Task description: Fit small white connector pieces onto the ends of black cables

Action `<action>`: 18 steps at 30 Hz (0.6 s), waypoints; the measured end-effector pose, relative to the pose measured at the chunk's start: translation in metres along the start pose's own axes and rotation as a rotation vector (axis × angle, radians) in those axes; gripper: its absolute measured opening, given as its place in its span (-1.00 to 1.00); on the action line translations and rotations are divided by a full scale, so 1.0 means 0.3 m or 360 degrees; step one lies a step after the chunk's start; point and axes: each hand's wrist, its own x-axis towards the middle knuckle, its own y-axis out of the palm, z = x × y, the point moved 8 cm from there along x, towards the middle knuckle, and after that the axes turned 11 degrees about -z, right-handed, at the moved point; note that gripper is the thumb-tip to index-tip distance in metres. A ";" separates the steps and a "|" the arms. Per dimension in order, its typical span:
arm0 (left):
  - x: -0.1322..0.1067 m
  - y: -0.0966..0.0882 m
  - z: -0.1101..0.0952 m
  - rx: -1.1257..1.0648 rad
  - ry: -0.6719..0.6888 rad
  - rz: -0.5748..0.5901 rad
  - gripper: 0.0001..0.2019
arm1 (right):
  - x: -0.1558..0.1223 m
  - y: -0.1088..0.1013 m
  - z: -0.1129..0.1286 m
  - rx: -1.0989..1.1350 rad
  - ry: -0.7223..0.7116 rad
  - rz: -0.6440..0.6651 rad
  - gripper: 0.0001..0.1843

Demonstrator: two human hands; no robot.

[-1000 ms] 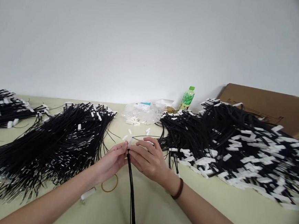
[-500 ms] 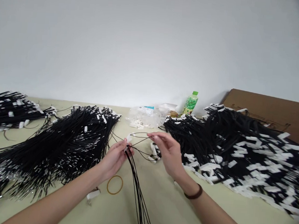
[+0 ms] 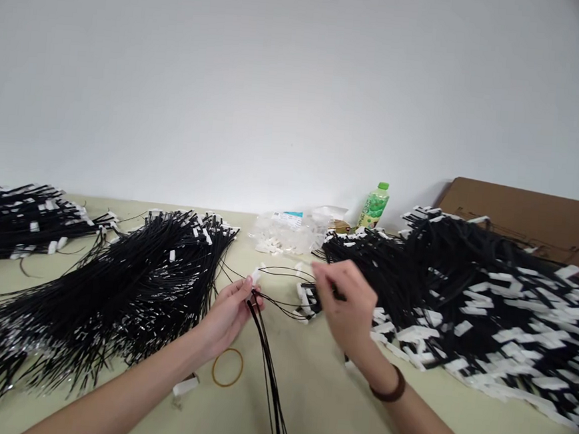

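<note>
My left hand is closed around a small white connector and the thin black wires joined to it. These wires hang in a loose bundle toward the front of the table. Several finer black wires loop out from the connector to the right. My right hand is curled with its fingers pinched where one looping wire reaches it; the fingertips are slightly blurred. Just behind the right hand lies a small group of white-ended wires.
Large piles of black wires lie left and right, with another wire pile far left. Behind are a clear bag of white parts, a green-capped bottle and a cardboard box. A yellow rubber band lies near my left forearm.
My right hand has moved right, away from the connector, drawing the wire loop out longer. My left hand keeps its hold on the connector. The view has shifted slightly.
</note>
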 end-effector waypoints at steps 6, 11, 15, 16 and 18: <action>-0.017 0.025 -0.001 -0.0004 -0.0030 0.0111 -0.83 | -0.096 0.075 0.101 -0.0134 -0.0561 0.0246 -0.88; -0.020 0.028 -0.001 -0.0013 -0.0033 0.0133 -0.82 | -0.087 0.056 0.102 -0.0158 -0.0604 0.0187 -0.86; -0.020 0.031 -0.003 0.0000 -0.0024 0.0151 -0.82 | -0.088 0.059 0.099 -0.0178 -0.0604 0.0204 -0.86; -0.020 0.032 -0.003 0.0001 -0.0024 0.0160 -0.82 | -0.089 0.060 0.098 -0.0181 -0.0602 0.0208 -0.87; -0.018 0.034 -0.003 -0.0009 -0.0029 0.0173 -0.81 | -0.092 0.063 0.096 -0.0189 -0.0597 0.0214 -0.87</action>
